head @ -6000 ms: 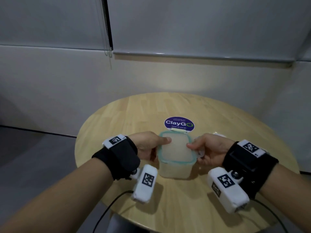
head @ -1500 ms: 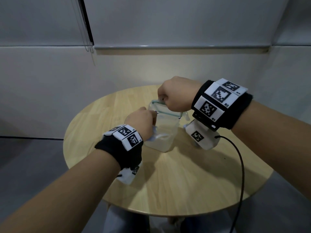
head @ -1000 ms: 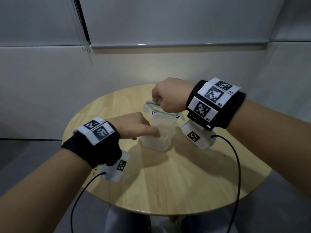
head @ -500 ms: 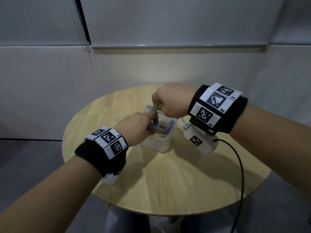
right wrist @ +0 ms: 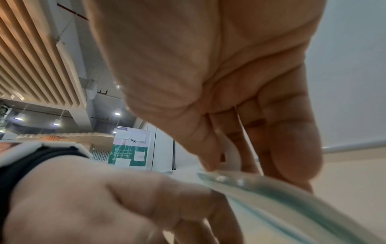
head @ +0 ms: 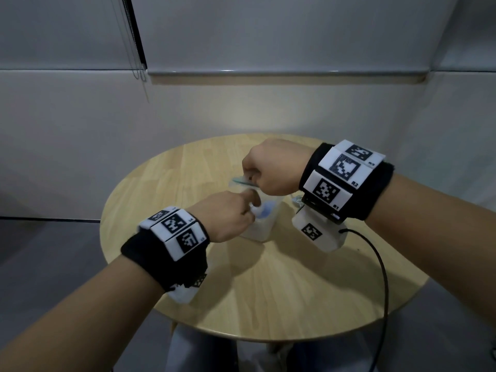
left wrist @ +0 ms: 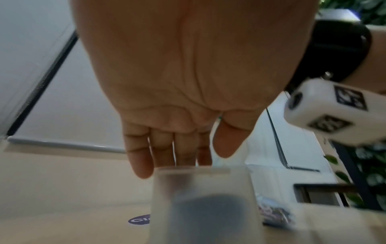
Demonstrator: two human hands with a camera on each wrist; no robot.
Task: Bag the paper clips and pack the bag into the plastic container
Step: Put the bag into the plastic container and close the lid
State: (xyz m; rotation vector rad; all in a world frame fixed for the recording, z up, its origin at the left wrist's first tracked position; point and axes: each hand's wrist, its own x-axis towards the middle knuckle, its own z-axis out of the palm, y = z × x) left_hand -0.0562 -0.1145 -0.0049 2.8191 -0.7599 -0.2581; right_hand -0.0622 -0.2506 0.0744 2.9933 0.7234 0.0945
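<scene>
Right hand [head: 273,170] is clenched over the far side of the plastic container [head: 259,228], fingers curled down, pinching the teal-rimmed lid [head: 243,182] by its edge. The lid is lifted and tilted above the container's mouth; in the right wrist view its rim [right wrist: 271,194] runs slantwise under the fingers [right wrist: 292,148], blurred.

Left hand [head: 228,216] reaches in from the near side, fingers extended into the open mouth of the container. In the left wrist view the fingers [left wrist: 165,148] lie fairly straight, tips dipping behind the container's near wall [left wrist: 200,198]. Whether they pinch anything cannot be told; the tips are hidden.

Inside the container, something blue and white shows just past the left fingertips, likely the bag [head: 265,210], too blurred to make out paper clips. A second small packet [left wrist: 273,213] with dark mottled contents lies on the table just right of the container in the left wrist view.

The container stands upright near the middle of the round wooden table [head: 268,291]. A purple sticker [left wrist: 139,219] sits on the tabletop beside it. A black cable [head: 382,277] trails from the right wrist camera [head: 318,232] across the table edge.
</scene>
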